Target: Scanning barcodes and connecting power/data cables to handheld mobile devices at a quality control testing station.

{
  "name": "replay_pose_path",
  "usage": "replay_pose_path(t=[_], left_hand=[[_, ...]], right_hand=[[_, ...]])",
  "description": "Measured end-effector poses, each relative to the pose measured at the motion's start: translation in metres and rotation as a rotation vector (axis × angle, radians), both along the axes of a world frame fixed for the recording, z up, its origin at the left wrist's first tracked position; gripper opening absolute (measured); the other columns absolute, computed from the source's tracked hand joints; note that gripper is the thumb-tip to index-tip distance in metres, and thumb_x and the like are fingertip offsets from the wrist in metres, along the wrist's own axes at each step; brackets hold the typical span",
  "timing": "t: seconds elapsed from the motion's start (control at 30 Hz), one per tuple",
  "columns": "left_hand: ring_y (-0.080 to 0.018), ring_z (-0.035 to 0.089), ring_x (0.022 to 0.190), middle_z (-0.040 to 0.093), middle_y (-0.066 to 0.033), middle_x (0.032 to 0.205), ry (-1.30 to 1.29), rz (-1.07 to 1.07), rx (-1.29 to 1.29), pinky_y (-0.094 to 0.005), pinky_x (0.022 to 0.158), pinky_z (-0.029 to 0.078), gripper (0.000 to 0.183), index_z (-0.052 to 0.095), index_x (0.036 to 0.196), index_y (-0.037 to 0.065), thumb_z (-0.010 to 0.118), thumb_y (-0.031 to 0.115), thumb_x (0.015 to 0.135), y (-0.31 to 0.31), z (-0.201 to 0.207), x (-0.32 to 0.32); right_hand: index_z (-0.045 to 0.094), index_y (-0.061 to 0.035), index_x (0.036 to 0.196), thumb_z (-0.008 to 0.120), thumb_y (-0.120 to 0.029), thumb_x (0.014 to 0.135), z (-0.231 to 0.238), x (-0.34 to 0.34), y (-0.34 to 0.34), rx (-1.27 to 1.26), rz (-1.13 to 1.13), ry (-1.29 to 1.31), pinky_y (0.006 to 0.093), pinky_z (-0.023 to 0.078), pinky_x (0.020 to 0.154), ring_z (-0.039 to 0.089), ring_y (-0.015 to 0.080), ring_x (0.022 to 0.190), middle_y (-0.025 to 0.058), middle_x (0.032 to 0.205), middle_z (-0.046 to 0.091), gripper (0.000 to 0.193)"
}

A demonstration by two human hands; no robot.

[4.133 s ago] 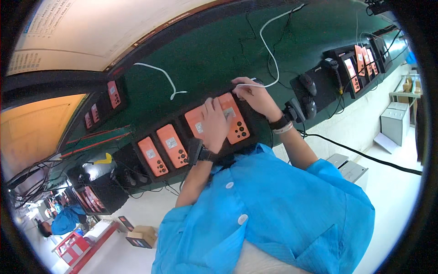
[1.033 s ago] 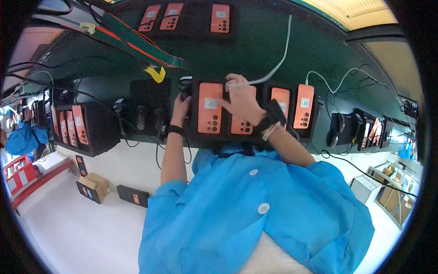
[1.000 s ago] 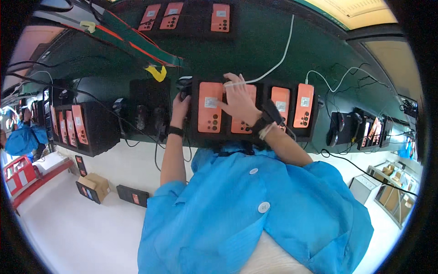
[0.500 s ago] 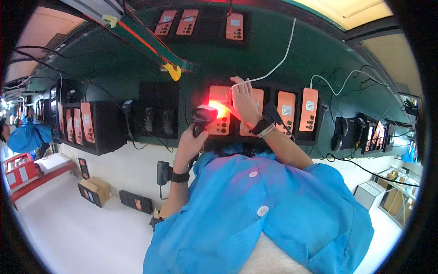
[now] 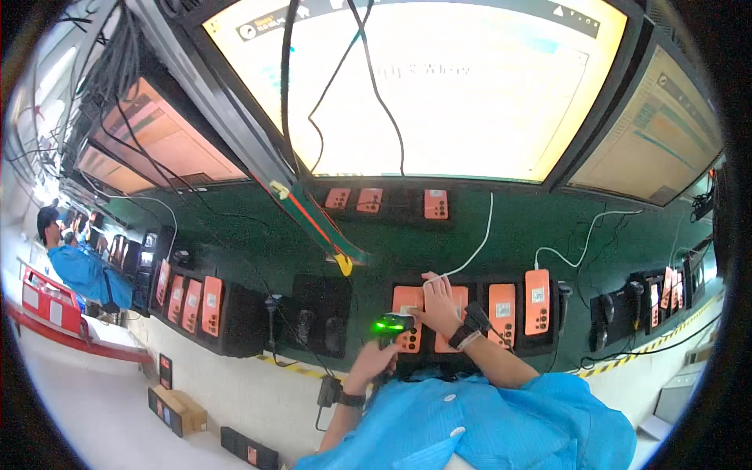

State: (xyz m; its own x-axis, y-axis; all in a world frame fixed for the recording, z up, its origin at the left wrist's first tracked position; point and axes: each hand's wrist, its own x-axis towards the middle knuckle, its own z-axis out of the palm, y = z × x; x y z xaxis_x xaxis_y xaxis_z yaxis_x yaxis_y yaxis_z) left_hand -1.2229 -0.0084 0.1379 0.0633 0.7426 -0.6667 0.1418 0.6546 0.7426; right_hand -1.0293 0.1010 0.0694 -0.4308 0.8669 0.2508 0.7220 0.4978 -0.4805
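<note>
My left hand [image 5: 370, 365] is closed around the grip of a black handheld barcode scanner [image 5: 389, 325], whose top shows a green light. Beneath the scanner's head lies an orange smartphone [image 5: 408, 341], back up, partly covered. Fingers stretched out, my right hand [image 5: 441, 311] rests across that phone and a second orange smartphone [image 5: 460, 296] to its right. A white cable [image 5: 485, 244] runs down to my right fingertips; where it ends is hidden. Farther right in the same black tray lie two more orange smartphones, one [image 5: 502, 309] partly behind a black adapter, the other [image 5: 536, 301] plugged into a white cable.
A large lit monitor [image 5: 439, 102] stands behind the green bench [image 5: 392, 235]. Three orange phones [image 5: 370, 200] lie below it. A green bar with a yellow tip [image 5: 345, 265] reaches toward my hands. Black trays flank the workplace; a person in blue [image 5: 82, 274] is far left.
The view has tipped up, bringing the monitor into sight. The scanner's red glow on the phone is gone, and a green light shows on the scanner. Both hands keep nearly the same places on the phones.
</note>
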Motion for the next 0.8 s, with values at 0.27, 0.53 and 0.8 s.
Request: replay_pose_path(t=[0.27,0.53,0.8], left_hand=[[-0.0409,0.066,0.080,0.066,-0.0251,0.083,0.644,0.061,0.586,-0.0456,0.069,0.052,0.040,0.055,0.106,-0.006,0.062,0.028,0.087,0.017,-0.048,-0.004],[-0.0484,0.053,0.110,0.055,-0.0333,0.117,0.772,0.189,0.589,-0.0486,0.091,0.044,0.047,0.049,0.122,-0.005,0.056,0.031,0.091,0.053,-0.073,-0.013],[-0.0509,0.052,0.109,0.054,-0.0368,0.115,0.520,-0.007,0.447,-0.0500,0.091,0.042,0.053,0.046,0.127,-0.007,0.041,0.037,0.098,0.081,-0.184,-0.044]], right_hand=[[0.040,0.0126,0.120,0.071,-0.013,0.073,0.016,-0.016,-0.025,-0.019,-0.100,0.105,0.0504,0.040,0.097,0.044,0.0470,0.114,0.0314,0.122,0.043,0.062],[0.006,0.0155,0.142,0.067,-0.012,0.072,-0.018,-0.041,-0.051,-0.230,-0.100,0.183,0.0497,0.042,0.088,0.047,0.0492,0.098,0.0321,0.113,0.044,0.096],[0.041,0.0010,0.099,0.067,-0.011,0.074,-0.004,-0.050,-0.048,-0.286,-0.329,0.430,0.0476,0.038,0.079,0.042,0.0428,0.092,0.0238,0.096,0.043,0.038]])
